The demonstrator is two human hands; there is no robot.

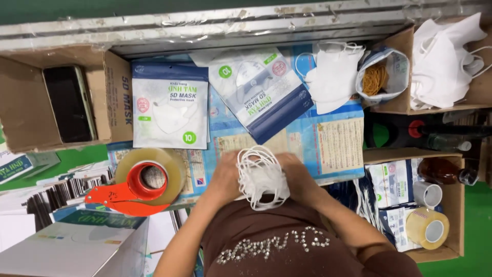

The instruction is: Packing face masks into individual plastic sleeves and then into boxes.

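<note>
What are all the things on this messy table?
Stack of masks: one stack, white, between both hands, near edge.
Mask packets: two, white and blue, flat at the table's middle.
Tape dispenser: one, red with a clear roll, left of the hands.
Phone: one, black, on the cardboard box at left.
Loose masks: one pile, white, upper middle.
Bag of rubber bands: one, tan bands, beside the loose masks.
Box of masks: one, brown with white masks, top right.
Tape rolls: two, clear and white, in the right box.
Left hand: grip on the stack.
Right hand: grip on the stack.
</note>
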